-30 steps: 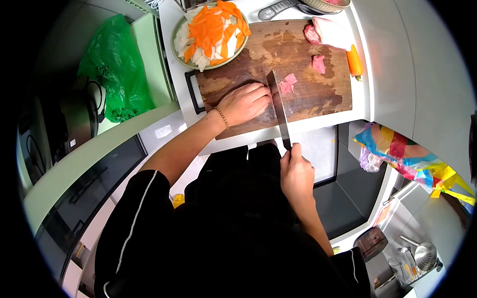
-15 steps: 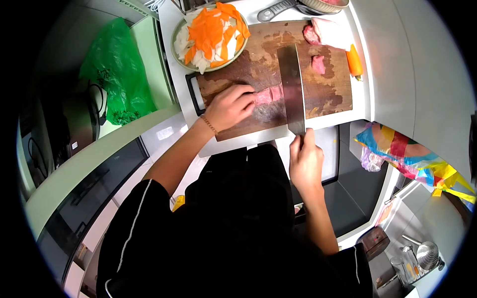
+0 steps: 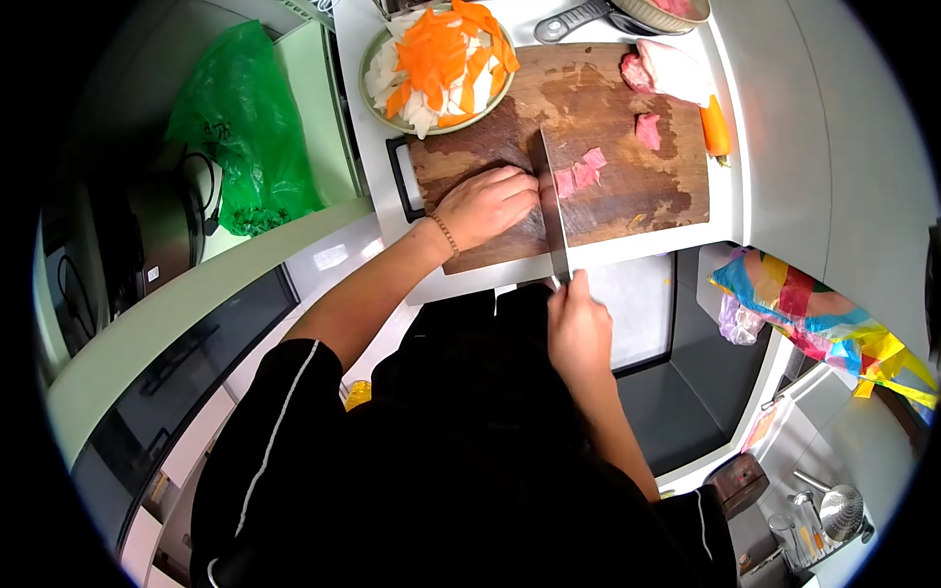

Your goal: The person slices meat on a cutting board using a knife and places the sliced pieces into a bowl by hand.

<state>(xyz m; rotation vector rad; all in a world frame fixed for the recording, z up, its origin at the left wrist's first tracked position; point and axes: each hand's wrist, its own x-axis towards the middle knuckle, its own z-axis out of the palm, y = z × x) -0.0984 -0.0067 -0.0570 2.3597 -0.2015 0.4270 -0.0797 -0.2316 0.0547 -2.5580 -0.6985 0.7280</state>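
Observation:
My right hand point(image 3: 580, 318) is wrapped round the handle of a cleaver point(image 3: 550, 201), whose blade stands on edge over the wooden cutting board point(image 3: 627, 211). Left of the blade, my left hand point(image 3: 488, 206) has its fingers curled together against it, pressing on meat that they mostly hide. Cut pink meat slices point(image 3: 578, 174) lie just right of the blade. A small meat piece point(image 3: 648, 131) rests farther right on the board. At the upper right corner is a larger pale chunk of meat point(image 3: 671, 73).
A bowl point(image 3: 375, 113) of sliced carrot and white vegetable stands at the board's upper left. A whole carrot point(image 3: 715, 129) lies at the right edge, a pan point(image 3: 642, 18) behind the board. A green bag point(image 3: 250, 137) is at far left, a colourful bag point(image 3: 804, 309) at right.
The cleaver moved right and tilted flatter, then came back left beside my left fingers. My left hand drew back, then returned over the meat. More cut meat now shows right of the blade.

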